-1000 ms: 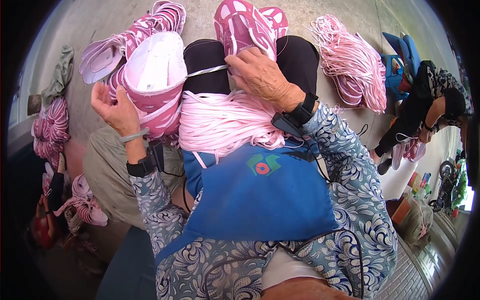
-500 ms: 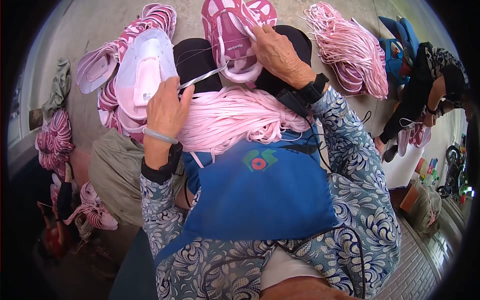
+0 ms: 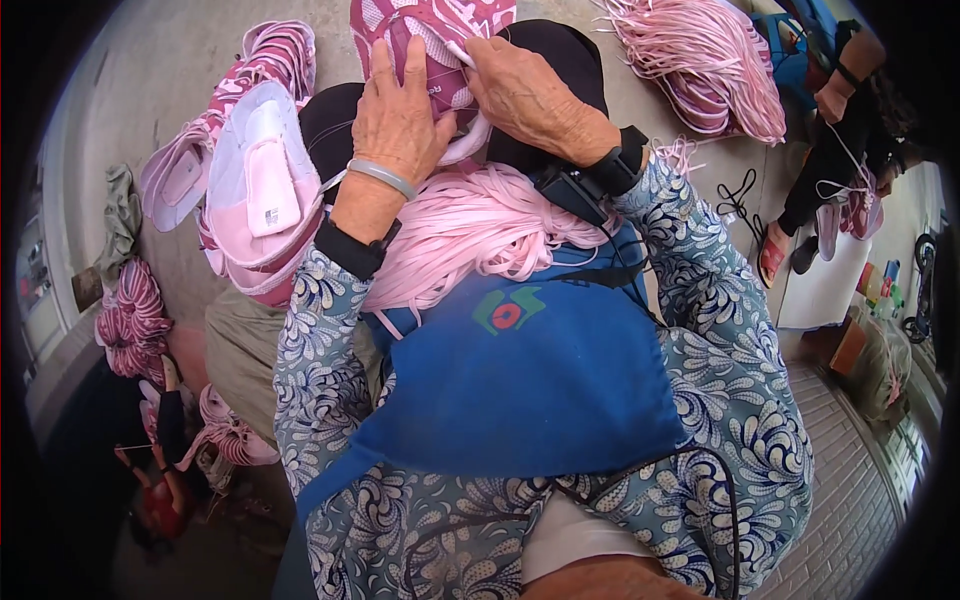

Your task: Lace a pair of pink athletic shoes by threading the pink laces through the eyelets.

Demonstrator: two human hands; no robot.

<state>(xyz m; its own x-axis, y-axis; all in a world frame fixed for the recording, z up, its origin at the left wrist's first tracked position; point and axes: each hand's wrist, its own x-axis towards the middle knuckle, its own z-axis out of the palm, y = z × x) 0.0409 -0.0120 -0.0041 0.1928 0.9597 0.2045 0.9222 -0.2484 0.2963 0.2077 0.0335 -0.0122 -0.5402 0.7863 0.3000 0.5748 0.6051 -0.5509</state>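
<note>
A pink and magenta shoe upper [image 3: 440, 22] rests between my black-clad knees, partly cut off by the top edge. My left hand [image 3: 400, 125] lies over its left side with the fingers stretched out. A thin, light strip [image 3: 333, 181] shows beside that wrist; whether it is the twisted silvery tool from before, I cannot tell. My right hand [image 3: 525, 95] pinches the pale padded edge of the upper on the right. A thick bundle of pale pink laces [image 3: 470, 235] lies across my lap, just below both hands.
Stacked pink uppers [image 3: 270, 85] stand at the left, with a pale-lined one [image 3: 262, 190] in front. Another lace heap [image 3: 690, 70] lies on uppers at the upper right. People work at far right and lower left. A blue apron [image 3: 530, 390] covers my lap.
My left hand has moved up and right from beside the upper onto it, fingers spreading. The silvery tool no longer shows clearly. My right hand has shifted slightly left, still gripping the edge.
</note>
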